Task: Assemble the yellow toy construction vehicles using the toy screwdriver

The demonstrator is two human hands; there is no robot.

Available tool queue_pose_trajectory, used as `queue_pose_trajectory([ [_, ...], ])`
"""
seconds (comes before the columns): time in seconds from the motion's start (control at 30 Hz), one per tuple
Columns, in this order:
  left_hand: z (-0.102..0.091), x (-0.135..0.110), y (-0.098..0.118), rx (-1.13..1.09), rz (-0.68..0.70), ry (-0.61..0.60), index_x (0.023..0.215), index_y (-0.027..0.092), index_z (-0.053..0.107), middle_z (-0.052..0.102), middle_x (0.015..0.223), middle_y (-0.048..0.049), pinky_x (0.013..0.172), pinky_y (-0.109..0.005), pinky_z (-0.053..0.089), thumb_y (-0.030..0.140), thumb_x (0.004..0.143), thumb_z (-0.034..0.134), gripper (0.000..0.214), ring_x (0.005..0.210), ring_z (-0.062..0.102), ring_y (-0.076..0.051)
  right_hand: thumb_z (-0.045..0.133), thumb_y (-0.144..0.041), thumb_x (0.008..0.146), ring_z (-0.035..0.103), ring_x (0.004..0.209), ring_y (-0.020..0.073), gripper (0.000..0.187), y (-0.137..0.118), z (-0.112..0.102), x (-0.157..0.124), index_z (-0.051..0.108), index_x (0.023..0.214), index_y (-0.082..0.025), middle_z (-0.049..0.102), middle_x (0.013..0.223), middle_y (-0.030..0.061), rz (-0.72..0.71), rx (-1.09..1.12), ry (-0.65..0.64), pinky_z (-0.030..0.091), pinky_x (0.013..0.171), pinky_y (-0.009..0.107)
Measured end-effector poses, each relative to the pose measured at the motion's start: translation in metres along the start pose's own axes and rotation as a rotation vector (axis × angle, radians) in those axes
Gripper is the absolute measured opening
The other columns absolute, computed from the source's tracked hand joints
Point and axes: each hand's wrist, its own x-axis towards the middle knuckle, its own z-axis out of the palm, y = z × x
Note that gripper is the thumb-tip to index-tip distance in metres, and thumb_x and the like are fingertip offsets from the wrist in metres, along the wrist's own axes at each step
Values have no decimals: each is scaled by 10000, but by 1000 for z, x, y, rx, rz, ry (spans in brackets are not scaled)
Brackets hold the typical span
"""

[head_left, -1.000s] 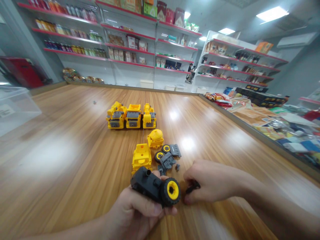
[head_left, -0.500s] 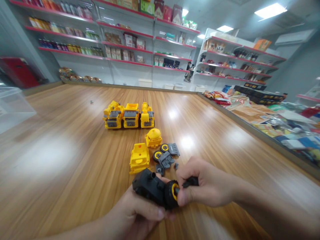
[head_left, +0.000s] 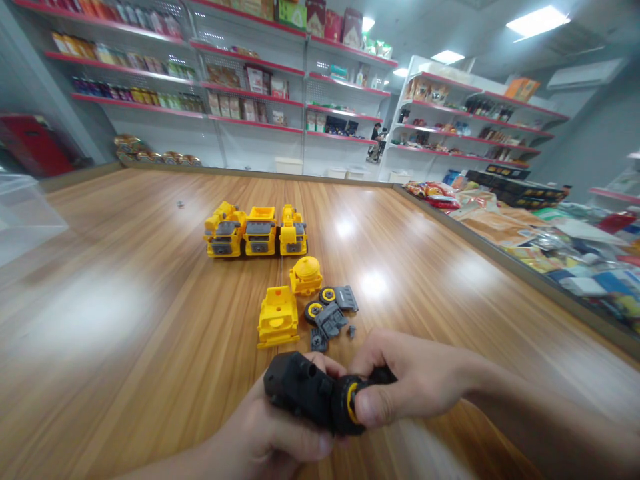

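Right hand point(head_left: 415, 383) has closed in, pinching the dark pin point(head_left: 383, 375) against the wheel point(head_left: 345, 403), left hand point(head_left: 270, 433) gripping the chassis point(head_left: 295, 387), so contact's made!

Your chassis point(head_left: 295, 390) is black, its wheel point(head_left: 341, 407) black with a yellow hub. Before you, the three toy trucks point(head_left: 255, 235) are yellow with grey, the worktop point(head_left: 125, 320) brown wood-grain.

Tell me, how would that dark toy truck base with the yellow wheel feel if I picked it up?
Probably light and stiff: the toy base looks like moulded plastic, and the left hand holds it up with just fingers. Its wheel, pinched by the right hand, would likely roll on the glossy table.
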Motion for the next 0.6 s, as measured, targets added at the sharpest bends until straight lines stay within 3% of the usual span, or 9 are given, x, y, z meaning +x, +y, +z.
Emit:
queue_pose_trajectory([
  [0.2, 3, 3, 2, -77, 7, 9, 842, 159, 737, 694, 834, -45, 721, -304, 457, 32, 510, 657, 364, 813, 609, -201, 571, -486, 919, 317, 536, 53, 439, 2, 3, 5, 552, 670, -124, 381, 601, -54, -72, 27, 56, 251, 474, 189],
  [0.43, 2, 0, 1, -57, 32, 68, 875, 177, 728, 688, 890, -46, 709, -289, 477, 54, 556, 716, 342, 852, 592, -190, 659, -394, 868, 305, 544, 55, 365, -4, 3, 5, 547, 640, -133, 345, 589, -69, -59, -3, 242, 236, 481, 203],
  [0.6, -2, 1, -2, 28, 137, 95, 884, 205, 722, 670, 894, -34, 716, -283, 454, 107, 551, 820, 361, 825, 583, -178, 681, -379, 833, 298, 523, 51, 386, -8, 2, 3, 485, 594, -148, 325, 566, -77, 0, -143, 287, 216, 458, 207],
])
